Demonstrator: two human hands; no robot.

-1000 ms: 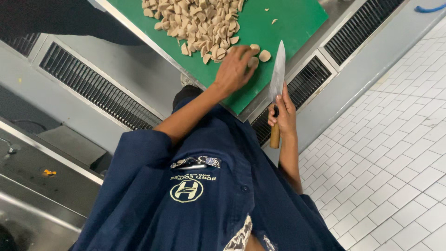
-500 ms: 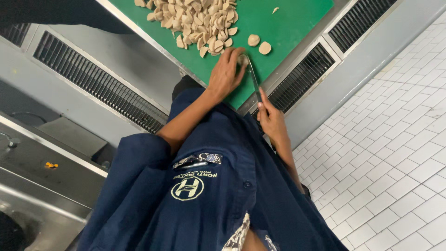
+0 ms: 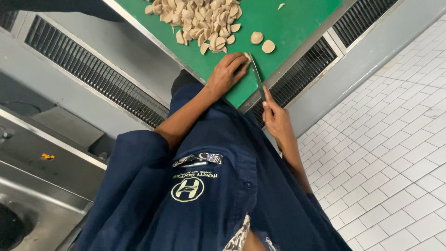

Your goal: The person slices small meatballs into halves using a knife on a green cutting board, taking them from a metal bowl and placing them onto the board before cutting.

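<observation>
Left hand (image 3: 226, 73): fingers curled and pressed down on a small pale piece (image 3: 246, 56) at the near edge of the green cutting board (image 3: 297, 28); piece mostly hidden under the fingertips, so its shape cannot be told. Forearm bare, dark blue sleeve rolled above the elbow

Right hand (image 3: 277, 120): fingers closed around the handle of a knife (image 3: 257, 78), handle itself hidden inside the grip. Blade runs up and away from the hand, thin edge toward the camera, tip meeting the board right beside the left fingertips and touching or nearly touching the held piece

Just beyond the blade tip: 2 round pale slices (image 3: 262, 42) lying flat on the board, side by side, apart from the rest. Farther up the board: large heap of cut pale pieces (image 3: 197, 18), mostly half-rounds and wedges. 1 stray bit (image 3: 281, 6) near the top edge

Board sits on a steel counter (image 3: 139, 51) with slotted vents on both sides. White tiled floor (image 3: 395, 153) to the right. Steel sink (image 3: 28, 204) at lower left. Person wears a navy work shirt (image 3: 200, 195) with a pen clipped in the chest pocket
</observation>
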